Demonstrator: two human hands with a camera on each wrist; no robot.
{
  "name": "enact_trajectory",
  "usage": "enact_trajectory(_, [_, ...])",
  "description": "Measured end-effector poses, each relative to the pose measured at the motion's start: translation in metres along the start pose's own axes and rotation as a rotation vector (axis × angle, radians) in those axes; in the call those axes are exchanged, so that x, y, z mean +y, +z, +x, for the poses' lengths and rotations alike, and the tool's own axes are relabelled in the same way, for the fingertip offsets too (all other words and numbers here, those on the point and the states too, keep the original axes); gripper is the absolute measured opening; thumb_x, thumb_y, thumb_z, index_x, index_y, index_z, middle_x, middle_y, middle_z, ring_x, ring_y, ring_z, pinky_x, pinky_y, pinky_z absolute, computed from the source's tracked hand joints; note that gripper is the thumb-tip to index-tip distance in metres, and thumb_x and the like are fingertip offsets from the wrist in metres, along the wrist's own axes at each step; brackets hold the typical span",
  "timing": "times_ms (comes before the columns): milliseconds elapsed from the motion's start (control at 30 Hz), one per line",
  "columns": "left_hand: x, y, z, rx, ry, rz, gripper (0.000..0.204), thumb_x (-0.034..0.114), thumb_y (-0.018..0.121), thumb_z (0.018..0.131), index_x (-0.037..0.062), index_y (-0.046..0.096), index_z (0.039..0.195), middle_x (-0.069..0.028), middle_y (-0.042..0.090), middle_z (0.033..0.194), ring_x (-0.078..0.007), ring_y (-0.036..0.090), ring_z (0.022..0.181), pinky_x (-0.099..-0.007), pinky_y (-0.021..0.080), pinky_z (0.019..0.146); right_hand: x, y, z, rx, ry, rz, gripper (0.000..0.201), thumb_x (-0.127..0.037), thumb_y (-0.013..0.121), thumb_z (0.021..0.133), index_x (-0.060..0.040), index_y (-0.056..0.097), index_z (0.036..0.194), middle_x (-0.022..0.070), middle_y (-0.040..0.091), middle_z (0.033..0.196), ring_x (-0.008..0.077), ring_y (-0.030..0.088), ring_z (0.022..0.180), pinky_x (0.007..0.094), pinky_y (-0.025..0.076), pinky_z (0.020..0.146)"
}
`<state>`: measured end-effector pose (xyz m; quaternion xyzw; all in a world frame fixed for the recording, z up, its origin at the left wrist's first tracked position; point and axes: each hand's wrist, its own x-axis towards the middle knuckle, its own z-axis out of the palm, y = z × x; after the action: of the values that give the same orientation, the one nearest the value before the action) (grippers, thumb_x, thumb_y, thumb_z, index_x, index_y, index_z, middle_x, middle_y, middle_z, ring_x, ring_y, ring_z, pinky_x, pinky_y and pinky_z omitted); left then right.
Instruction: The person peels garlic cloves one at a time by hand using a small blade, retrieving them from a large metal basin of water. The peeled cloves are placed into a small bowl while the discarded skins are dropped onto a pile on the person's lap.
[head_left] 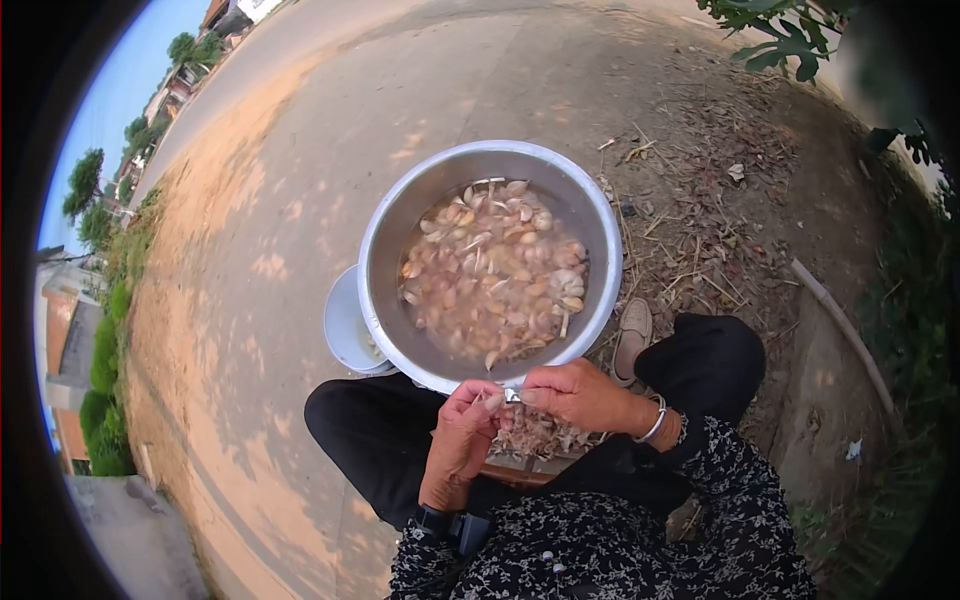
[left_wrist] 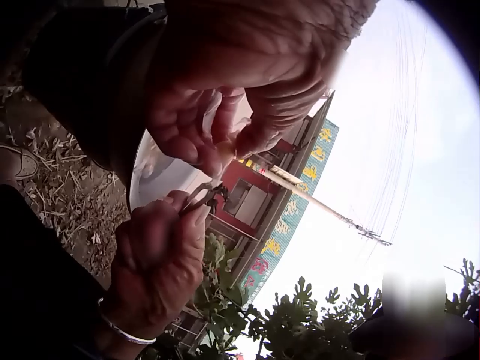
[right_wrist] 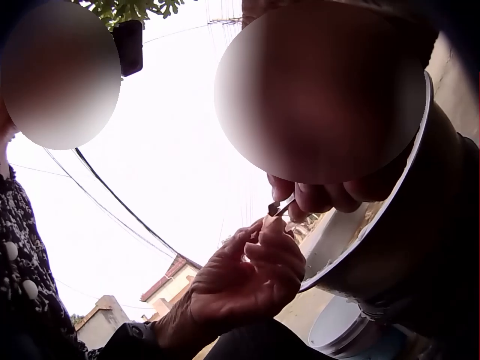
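Observation:
Both hands meet at the near rim of a wide metal basin (head_left: 375, 250) holding garlic cloves (head_left: 490, 270) in water. The left hand (head_left: 465, 430) pinches a small pale piece, likely a clove (left_wrist: 225, 150), between thumb and fingers. In the right hand (head_left: 590, 400) is a small metal blade (left_wrist: 196, 196), gripped between thumb and curled fingers, its end close to the left fingertips. The right wrist view shows the left hand (right_wrist: 251, 281) from below, its fingertips against the blade (right_wrist: 283, 206); blur covers much of the right hand there.
A pale bucket (head_left: 350, 325) with some pieces inside stands left of the basin. Peelings (head_left: 540, 435) lie below the hands, between the person's dark-trousered legs. Dry leaves (head_left: 720, 190) and a long stick (head_left: 845, 330) are on the ground at right. A shoe (head_left: 632, 340) is beside the basin.

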<state>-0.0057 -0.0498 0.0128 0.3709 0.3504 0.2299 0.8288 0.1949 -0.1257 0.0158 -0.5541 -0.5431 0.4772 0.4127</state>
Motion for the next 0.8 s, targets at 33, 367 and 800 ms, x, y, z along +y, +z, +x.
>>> enact_trajectory(33, [0.001,0.001,0.001,-0.001,0.002,-0.130,0.015,0.012,0.062,0.091,0.0016,0.057,0.101,-0.0079,0.063,0.085,-0.0161,0.060,0.072,-0.0284,0.050,0.068,0.001,-0.001,-0.002,0.003,0.031,0.021,0.026,-0.030,0.058,0.092,-0.0051,0.063,0.090,0.0139,0.061,0.071,0.0317,0.063,0.069,0.0396,0.047,0.062])
enact_trajectory(367, [0.006,-0.007,-0.001,0.122,0.147,0.202,0.017,0.010,0.055,0.096,-0.0015,0.060,0.108,-0.0088,0.066,0.084,-0.0126,0.061,0.075,-0.0242,0.050,0.069,0.000,-0.001,-0.005,0.091,-0.047,-0.328,0.023,-0.033,0.057,0.092,-0.0094,0.059,0.090,0.0133,0.062,0.072,0.0347,0.064,0.069,0.0453,0.049,0.061])
enact_trajectory(800, [0.003,0.011,-0.009,0.143,0.346,0.480,0.022,0.016,0.055,0.098,-0.0015,0.055,0.112,-0.0056,0.064,0.094,-0.0112,0.063,0.084,-0.0246,0.050,0.078,-0.004,0.008,-0.003,0.126,-0.145,-0.473,0.022,-0.030,0.056,0.092,-0.0089,0.054,0.088,0.0122,0.061,0.066,0.0346,0.064,0.065,0.0465,0.050,0.058])
